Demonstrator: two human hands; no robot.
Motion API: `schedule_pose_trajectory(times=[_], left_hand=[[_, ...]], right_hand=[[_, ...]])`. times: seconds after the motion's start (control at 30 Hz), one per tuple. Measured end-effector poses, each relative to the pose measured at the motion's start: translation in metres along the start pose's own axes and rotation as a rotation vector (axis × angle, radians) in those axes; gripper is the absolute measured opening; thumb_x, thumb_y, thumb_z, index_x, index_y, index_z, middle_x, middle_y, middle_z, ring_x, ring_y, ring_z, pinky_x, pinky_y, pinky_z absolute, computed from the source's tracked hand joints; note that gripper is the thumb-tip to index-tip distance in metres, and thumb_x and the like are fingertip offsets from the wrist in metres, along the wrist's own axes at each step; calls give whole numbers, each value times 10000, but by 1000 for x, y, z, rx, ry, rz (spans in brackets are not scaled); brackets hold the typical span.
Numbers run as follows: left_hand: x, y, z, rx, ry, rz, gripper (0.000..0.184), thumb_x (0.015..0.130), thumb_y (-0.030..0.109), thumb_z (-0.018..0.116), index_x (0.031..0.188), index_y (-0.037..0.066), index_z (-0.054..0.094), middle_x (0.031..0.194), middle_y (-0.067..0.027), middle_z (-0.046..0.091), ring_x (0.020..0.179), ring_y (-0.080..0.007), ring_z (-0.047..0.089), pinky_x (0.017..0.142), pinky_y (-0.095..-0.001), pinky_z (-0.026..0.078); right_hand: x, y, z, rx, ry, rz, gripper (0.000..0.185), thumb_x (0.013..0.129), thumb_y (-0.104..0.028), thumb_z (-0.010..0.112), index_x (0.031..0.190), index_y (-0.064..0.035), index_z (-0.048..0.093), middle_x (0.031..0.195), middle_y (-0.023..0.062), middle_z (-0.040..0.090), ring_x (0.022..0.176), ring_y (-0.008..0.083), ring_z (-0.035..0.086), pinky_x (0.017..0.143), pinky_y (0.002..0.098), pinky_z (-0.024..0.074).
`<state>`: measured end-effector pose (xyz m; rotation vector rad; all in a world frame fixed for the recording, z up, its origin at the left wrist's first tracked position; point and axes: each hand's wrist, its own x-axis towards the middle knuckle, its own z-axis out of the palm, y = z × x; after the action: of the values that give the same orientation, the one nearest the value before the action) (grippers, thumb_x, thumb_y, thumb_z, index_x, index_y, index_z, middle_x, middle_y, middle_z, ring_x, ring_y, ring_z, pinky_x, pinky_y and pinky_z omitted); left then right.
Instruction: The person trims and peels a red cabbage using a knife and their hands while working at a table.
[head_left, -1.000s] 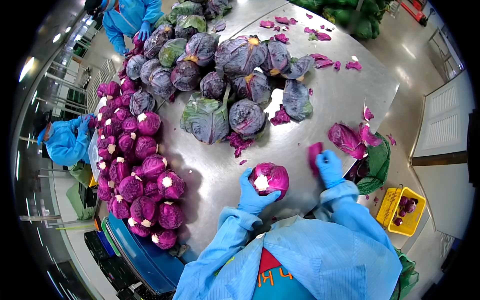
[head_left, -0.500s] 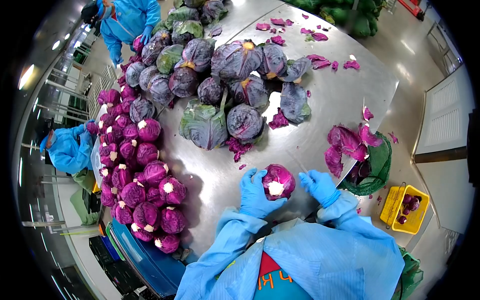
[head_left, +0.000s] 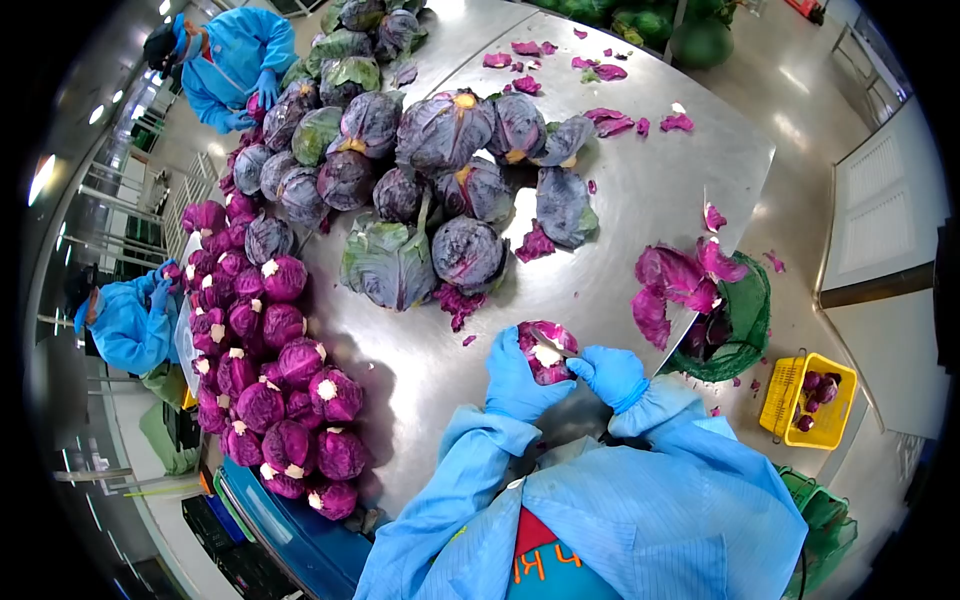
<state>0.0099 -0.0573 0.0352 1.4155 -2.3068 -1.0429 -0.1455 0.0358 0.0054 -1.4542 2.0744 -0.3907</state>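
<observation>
In my gloved left hand (head_left: 520, 378) is a peeled red cabbage (head_left: 545, 372), its pale cut stem facing up toward me. My gloved right hand (head_left: 612, 375) grips a knife (head_left: 553, 344), whose blade lies across the white stem end. Both hands are closed, just above the metal table near my body. Beyond them rest unpeeled red cabbages (head_left: 468, 252) with dull outer leaves. To the left is a heap of bright peeled cabbages (head_left: 290, 445) with trimmed white stems.
Loose purple leaves (head_left: 668, 280) lie on the steel table (head_left: 690, 190) at its right edge, above a green mesh bag (head_left: 745, 320). A yellow basket (head_left: 835, 420) with purple pieces stands on the floor. Two co-workers in blue (head_left: 235, 65) are at the left.
My right hand has moved left to the cabbage, bringing the knife blade onto its stem. The cabbage has tilted slightly in my left hand. The whole view has shifted a little.
</observation>
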Motion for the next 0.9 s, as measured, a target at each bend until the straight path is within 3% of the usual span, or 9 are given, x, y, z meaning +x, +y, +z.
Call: schedule_pose_trajectory(times=[0.2, 0.4, 0.6, 0.8, 0.9], left_hand=[[3, 16, -3, 71, -11, -7, 992, 501, 413, 845, 1273, 8, 371, 1224, -214, 462, 1115, -386, 477, 940, -480, 413], [3, 12, 2, 68, 56, -70, 1080, 475, 485, 861, 1289, -29, 373, 1189, -221, 492, 1119, -380, 493, 948, -466, 416], [11, 19, 4, 169, -13, -62, 1101, 480, 496, 854, 1310, -27, 354, 1221, -221, 471, 1129, -392, 479, 937, -468, 412], [6, 14, 7, 101, 34, -53, 1112, 483, 462, 851, 1327, -42, 330, 1257, -244, 441, 1163, -402, 447, 970, -479, 398], [5, 18, 6, 109, 42, -83, 1117, 481, 447, 856, 1331, -41, 321, 1276, -249, 429, 1168, -403, 444, 986, -483, 388]], right_hand=[[27, 15, -10, 97, -97, -87, 607, 928, -622, 356, 815, -120, 676, 770, 138, 660, 758, 356, 643, 689, 476, 492], [30, 1, -17, 117, -155, 49, 622, 935, -623, 346, 876, -115, 701, 819, 162, 670, 778, 373, 640, 711, 476, 488], [19, 6, 5, 359, 106, 160, 590, 929, -599, 397, 845, -91, 685, 783, 176, 649, 758, 398, 619, 691, 472, 473], [35, 27, -9, 136, -118, -81, 606, 922, -625, 371, 804, -109, 666, 774, 167, 645, 769, 376, 626, 682, 473, 477], [36, 21, -14, 68, -82, -72, 617, 927, -627, 353, 784, -109, 656, 776, 155, 650, 762, 379, 625, 681, 477, 479]])
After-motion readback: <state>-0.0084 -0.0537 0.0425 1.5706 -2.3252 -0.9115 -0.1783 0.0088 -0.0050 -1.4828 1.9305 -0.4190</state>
